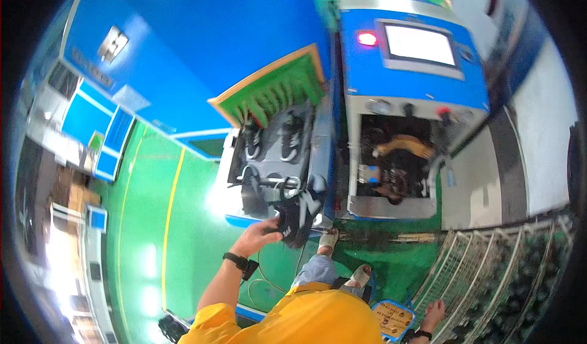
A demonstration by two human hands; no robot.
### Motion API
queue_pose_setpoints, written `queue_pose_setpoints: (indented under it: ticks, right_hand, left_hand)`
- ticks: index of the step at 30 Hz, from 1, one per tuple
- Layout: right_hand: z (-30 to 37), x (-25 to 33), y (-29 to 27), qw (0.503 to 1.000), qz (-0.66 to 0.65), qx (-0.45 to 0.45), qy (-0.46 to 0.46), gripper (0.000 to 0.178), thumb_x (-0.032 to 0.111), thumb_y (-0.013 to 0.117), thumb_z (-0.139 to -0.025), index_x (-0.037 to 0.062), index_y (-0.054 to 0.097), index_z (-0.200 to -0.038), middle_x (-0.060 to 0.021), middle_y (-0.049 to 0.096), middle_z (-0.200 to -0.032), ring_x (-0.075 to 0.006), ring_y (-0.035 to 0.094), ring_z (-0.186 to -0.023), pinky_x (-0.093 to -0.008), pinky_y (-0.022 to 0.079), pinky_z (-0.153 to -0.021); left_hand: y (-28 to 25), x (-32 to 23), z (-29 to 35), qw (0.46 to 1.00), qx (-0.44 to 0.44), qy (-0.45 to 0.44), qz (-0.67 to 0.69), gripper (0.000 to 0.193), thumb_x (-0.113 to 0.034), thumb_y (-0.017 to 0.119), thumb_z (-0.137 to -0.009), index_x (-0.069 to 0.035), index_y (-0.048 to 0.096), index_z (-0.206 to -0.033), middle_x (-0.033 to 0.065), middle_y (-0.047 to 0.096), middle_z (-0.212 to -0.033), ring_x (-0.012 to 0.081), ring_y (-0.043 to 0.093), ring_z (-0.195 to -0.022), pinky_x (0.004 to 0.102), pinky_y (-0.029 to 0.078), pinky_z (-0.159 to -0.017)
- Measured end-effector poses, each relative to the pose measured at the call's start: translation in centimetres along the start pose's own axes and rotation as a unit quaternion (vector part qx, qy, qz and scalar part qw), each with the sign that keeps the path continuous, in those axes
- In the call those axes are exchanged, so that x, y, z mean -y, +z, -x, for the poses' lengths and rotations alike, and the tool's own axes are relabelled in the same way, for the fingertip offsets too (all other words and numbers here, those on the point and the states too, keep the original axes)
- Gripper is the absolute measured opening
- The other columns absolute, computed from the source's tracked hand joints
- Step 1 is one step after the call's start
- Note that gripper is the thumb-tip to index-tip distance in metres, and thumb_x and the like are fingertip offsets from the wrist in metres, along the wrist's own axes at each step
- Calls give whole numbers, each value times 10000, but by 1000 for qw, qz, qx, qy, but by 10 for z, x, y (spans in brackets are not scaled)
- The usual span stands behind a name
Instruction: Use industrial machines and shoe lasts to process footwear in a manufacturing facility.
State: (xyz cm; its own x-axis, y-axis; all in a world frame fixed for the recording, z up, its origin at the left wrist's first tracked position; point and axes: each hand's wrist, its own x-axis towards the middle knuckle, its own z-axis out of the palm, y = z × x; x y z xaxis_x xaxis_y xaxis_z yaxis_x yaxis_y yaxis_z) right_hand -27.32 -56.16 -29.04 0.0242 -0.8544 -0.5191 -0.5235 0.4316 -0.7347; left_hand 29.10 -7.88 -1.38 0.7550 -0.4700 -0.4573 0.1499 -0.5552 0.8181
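My left hand (255, 239), with a dark watch on the wrist, grips the lower edge of a black shoe (296, 219) with white markings. The shoe is tilted at the near end of a grey conveyor (265, 172), slightly blurred. Behind it, more black shoes with white soles, among them a left one (252, 139) and a right one (291, 137), rest beneath a green strip curtain (272, 93). Low on the right, my right hand (435, 313) hangs beside a wire rack (455, 264), fingers loosely bent and nothing visible in them.
A blue machine (416, 78) with a lit screen and red lamp stands to the right, dark items inside its open bay. The white wire rack holds several dark shoes (526, 283). Near my feet is a blue-edged stool (393, 319). Green floor (147, 222) with yellow lines extends left.
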Motion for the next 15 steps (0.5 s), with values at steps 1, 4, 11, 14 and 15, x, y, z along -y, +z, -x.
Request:
queue_pose_setpoints:
  ticks: [1, 4, 11, 14, 15]
  right_hand:
    - [6, 54, 30, 998, 8, 48, -36, 412, 180, 558, -1037, -41, 599, -1382, -59, 629, -933, -105, 561, -771, -252, 435, -664]
    - [26, 166, 115, 970, 74, 169, -159, 419, 147, 553, -1038, -39, 580, -1413, -33, 624, -974, -107, 569, -832, -279, 472, -716]
    - [127, 338, 263, 862, 317, 298, -259, 425, 125, 607, -1022, -65, 573, -1401, -209, 685, -1294, -264, 667, -1176, -373, 514, -1001]
    - [107, 351, 294, 820, 329, 352, -310, 428, 103, 617, -1006, -65, 574, -1398, -209, 688, -1284, -272, 679, -1149, -372, 517, -1006]
    - [107, 359, 307, 798, 296, 389, -353, 418, 84, 619, -995, -72, 581, -1381, -220, 685, -1293, -277, 688, -1133, -365, 522, -994]
  left_hand:
    - [-15, 13, -3, 993, -52, 8, -108, 489, -369, 820, -864, -1, 734, -1174, 196, 554, -1506, 324, 501, -1414, 429, 398, -1165]
    - [-37, 119, -60, 936, -216, 29, -277, 388, -379, 815, -829, -80, 780, -1074, 218, 603, -1401, 439, 475, -1360, 488, 391, -1156]
    - [-71, 153, -91, 898, -266, -55, -346, 346, -421, 725, -869, -88, 766, -956, 171, 693, -1070, 365, 581, -1125, 466, 448, -1007]
    - [-61, 176, -53, 896, -314, -26, -313, 355, -420, 739, -849, -67, 756, -884, 162, 699, -927, 345, 621, -1068, 452, 510, -953]
    - [-54, 171, -34, 897, -334, -38, -288, 345, -408, 741, -848, -66, 758, -889, 158, 699, -931, 348, 623, -1061, 454, 509, -961]
